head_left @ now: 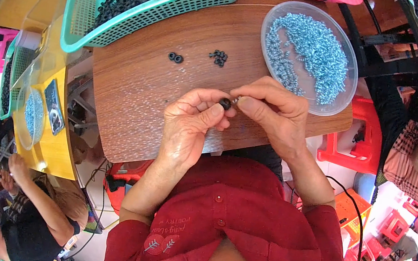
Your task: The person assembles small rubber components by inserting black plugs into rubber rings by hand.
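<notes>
Above the near part of the brown wooden table (132,104), my left hand (186,122) is closed, pinching a small round black part (225,103) between thumb and forefinger. My right hand (278,111) is closed too, its thumb and forefinger pressed round a tiny silvery piece (235,100) right beside the black part. Whether the two pieces touch I cannot tell. Farther up the table lie a couple of black ring-shaped parts (175,58) and a small cluster of the same kind of black parts (218,58).
A teal basket (167,11) of black parts stands at the far left. At the right, a clear round tub (309,81) holds many small bluish metallic pieces. Red stools (363,133) stand beyond. A co-worker (41,219) sits left at a yellow table (58,155) with a phone (54,106).
</notes>
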The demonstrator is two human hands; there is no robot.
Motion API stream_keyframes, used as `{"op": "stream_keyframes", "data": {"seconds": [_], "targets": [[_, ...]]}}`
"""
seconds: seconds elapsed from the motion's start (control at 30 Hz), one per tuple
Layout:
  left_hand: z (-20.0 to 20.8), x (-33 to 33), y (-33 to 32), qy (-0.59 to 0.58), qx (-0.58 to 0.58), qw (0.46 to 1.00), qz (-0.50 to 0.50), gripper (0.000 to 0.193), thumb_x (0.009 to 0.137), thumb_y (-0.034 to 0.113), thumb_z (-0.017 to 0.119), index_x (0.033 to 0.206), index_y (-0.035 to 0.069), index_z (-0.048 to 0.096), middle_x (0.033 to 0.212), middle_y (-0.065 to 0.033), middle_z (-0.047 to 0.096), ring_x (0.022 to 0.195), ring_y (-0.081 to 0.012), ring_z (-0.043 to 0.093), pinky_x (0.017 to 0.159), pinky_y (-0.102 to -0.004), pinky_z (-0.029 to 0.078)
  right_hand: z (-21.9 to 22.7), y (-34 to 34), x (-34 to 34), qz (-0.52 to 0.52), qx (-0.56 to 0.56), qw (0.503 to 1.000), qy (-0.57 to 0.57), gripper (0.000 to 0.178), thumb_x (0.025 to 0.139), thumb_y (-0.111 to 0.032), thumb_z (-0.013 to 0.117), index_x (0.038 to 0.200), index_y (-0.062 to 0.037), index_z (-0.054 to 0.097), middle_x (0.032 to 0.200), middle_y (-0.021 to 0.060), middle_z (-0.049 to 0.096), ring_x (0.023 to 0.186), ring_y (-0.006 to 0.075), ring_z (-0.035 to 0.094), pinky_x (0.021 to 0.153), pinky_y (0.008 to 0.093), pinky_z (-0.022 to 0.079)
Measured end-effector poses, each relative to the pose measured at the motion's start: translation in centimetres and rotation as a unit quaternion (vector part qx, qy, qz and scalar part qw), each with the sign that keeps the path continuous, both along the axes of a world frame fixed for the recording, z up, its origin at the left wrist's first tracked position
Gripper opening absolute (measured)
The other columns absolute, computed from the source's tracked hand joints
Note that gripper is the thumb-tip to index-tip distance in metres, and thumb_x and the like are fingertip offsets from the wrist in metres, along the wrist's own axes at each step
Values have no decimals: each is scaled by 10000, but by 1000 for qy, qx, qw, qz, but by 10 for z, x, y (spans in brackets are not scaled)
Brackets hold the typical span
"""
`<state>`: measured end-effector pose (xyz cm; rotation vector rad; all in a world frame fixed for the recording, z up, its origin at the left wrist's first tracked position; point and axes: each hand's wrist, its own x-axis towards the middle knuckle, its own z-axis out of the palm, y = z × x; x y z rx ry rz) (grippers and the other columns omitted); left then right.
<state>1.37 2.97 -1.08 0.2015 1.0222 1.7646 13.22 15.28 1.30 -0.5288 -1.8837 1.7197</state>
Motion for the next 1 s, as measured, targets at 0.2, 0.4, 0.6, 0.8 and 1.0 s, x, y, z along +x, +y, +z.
{"op": "stream_keyframes", "data": {"seconds": [0.2,0.4,0.6,0.8,1.0], "targets": [[-3,2,-9,51,26,996,66,195,830,-29,628,1020,-63,603,854,-100,644,726,-143,624,663,-248,538,-5,-20,-14,-35,43,998,2,138,791,-6,658,925,-5,691,791,61,622,732,143,573,650,267,455],[-4,0,-11,61,12,995,74,196,827,-27,634,1016,-66,605,848,-95,642,725,-135,620,664,-248,541,-14,-25,-21,-80,271,959,21,189,733,13,663,920,-18,671,769,103,592,683,234,564,595,309,445],[-11,-2,-15,53,7,995,84,182,836,-13,633,1009,-61,606,870,-94,642,728,-124,604,672,-242,529,-18,-28,-28,-56,463,884,22,397,634,0,622,1029,29,599,821,115,557,702,267,527,585,352,438],[-9,-6,-14,37,-4,994,100,173,856,-3,612,1020,-56,596,884,-90,643,745,-124,594,685,-237,495,-22,-38,-28,-8,492,870,-29,462,643,-51,590,1085,79,557,879,142,541,722,286,504,611,373,435],[-16,-23,-20,43,-10,994,98,175,860,5,608,1027,-46,594,879,-103,646,733,-137,605,660,-234,491,-21,-10,-50,-39,375,926,-34,312,638,-42,608,948,-31,636,784,111,552,751,305,516,613,397,435]]}}
